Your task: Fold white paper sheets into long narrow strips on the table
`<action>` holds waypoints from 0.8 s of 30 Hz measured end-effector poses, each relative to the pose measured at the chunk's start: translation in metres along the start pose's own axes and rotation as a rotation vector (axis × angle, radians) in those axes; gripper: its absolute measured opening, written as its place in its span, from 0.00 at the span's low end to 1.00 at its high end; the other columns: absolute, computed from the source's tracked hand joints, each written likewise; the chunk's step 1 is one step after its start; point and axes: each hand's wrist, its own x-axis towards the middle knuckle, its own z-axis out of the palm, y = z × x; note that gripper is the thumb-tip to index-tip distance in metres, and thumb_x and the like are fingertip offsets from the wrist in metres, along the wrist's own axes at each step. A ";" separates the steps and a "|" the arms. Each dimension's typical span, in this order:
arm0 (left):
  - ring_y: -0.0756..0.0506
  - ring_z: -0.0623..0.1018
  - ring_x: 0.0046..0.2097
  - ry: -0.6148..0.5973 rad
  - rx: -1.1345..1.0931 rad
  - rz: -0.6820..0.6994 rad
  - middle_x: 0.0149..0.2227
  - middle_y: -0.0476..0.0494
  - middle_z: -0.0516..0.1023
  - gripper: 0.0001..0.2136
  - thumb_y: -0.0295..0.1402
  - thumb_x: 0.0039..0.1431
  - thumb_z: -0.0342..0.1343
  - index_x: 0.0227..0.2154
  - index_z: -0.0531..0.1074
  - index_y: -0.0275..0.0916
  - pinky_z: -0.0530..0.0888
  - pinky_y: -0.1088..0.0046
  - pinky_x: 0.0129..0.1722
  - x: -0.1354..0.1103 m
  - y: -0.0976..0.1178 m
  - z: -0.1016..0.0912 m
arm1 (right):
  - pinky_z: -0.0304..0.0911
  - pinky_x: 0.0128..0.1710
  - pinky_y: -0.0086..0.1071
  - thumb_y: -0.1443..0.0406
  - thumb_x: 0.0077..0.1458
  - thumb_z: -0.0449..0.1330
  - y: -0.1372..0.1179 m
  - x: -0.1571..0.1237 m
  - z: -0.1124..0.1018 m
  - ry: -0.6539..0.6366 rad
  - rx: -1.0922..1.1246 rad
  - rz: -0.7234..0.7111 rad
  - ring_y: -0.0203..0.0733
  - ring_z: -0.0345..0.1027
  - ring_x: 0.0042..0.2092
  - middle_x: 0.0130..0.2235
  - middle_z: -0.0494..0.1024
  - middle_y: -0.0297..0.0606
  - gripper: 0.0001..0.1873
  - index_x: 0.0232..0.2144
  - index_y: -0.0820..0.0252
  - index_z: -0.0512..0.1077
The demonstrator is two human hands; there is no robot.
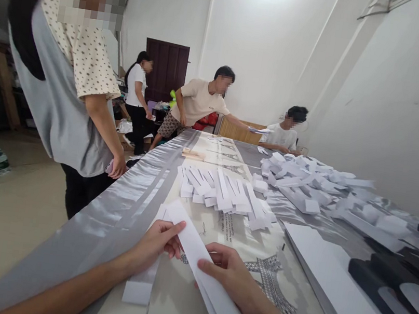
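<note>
- Slanting over the counter (101,219), a paper strip (196,244) is being clamped by left hand (162,238) and right hand (228,266) alike!
- Ahead, paper slips (223,193) are heaped, apparently done.
- At right, stacked sheets (321,263) are seemingly left to do.

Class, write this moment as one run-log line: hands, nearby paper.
left hand: pinching white paper strip | right hand: gripping same strip's nearer part | beyond: spread of white slips | right side: white sheets
</note>
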 end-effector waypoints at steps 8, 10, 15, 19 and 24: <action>0.51 0.73 0.21 0.027 0.044 0.071 0.19 0.45 0.75 0.22 0.50 0.54 0.67 0.22 0.74 0.33 0.65 0.79 0.20 -0.002 0.005 0.001 | 0.70 0.32 0.35 0.54 0.52 0.68 0.001 0.000 0.000 0.025 -0.011 0.011 0.47 0.79 0.34 0.35 0.82 0.37 0.17 0.39 0.58 0.75; 0.51 0.74 0.22 0.022 0.054 0.081 0.20 0.44 0.76 0.22 0.50 0.55 0.67 0.23 0.75 0.32 0.66 0.79 0.21 -0.003 0.005 0.000 | 0.70 0.32 0.35 0.54 0.51 0.68 0.003 0.001 0.000 0.036 -0.017 0.011 0.47 0.79 0.34 0.37 0.82 0.37 0.17 0.39 0.58 0.75; 0.50 0.75 0.22 0.014 0.077 0.086 0.20 0.43 0.77 0.22 0.50 0.58 0.64 0.23 0.75 0.32 0.67 0.78 0.22 -0.002 0.000 -0.002 | 0.68 0.33 0.33 0.57 0.51 0.69 0.006 0.003 0.000 0.044 -0.080 -0.006 0.44 0.77 0.35 0.37 0.82 0.37 0.15 0.38 0.58 0.75; 0.50 0.76 0.23 0.024 0.100 0.065 0.20 0.44 0.77 0.22 0.50 0.57 0.64 0.22 0.75 0.33 0.67 0.78 0.22 -0.002 0.001 -0.001 | 0.66 0.35 0.31 0.61 0.48 0.70 0.005 0.004 0.003 0.035 -0.093 -0.030 0.42 0.75 0.36 0.37 0.82 0.37 0.14 0.36 0.60 0.73; 0.50 0.75 0.22 0.034 0.113 0.057 0.20 0.45 0.76 0.23 0.51 0.56 0.65 0.21 0.75 0.34 0.67 0.78 0.21 -0.002 0.002 0.000 | 0.64 0.35 0.31 0.64 0.46 0.70 0.004 0.005 0.006 0.023 -0.097 -0.019 0.41 0.73 0.35 0.36 0.82 0.36 0.14 0.34 0.60 0.71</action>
